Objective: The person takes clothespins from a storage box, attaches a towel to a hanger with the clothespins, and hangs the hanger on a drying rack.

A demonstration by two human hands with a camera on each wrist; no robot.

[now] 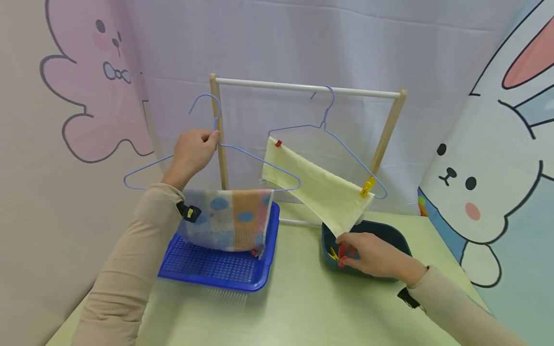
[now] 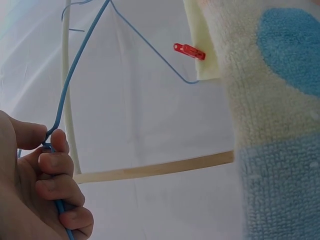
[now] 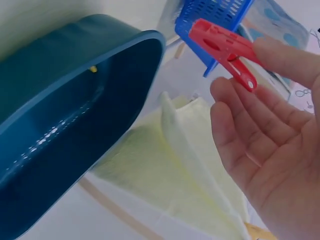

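Our left grip (image 1: 193, 154) clamps a blue hanger (image 2: 62, 100), best held level. Our right grip (image 1: 374, 253) pinches a red clothespin (image 3: 222, 42).

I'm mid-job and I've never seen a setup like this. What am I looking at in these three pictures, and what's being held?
There is no machine here: a person works bare-handed. The wide picture is shot from the person's head, looking forward and down; the other two are shot from the left and right wrists.

The left hand holds a blue hanger, with a patterned towel hanging from it. The right hand pinches a red clip, close to the lower corner of a yellow cloth. That cloth is clipped to a second hanger, which hangs on a rack.

On the table are a blue basket and a dark tub; a yellow clip lies in the tub.
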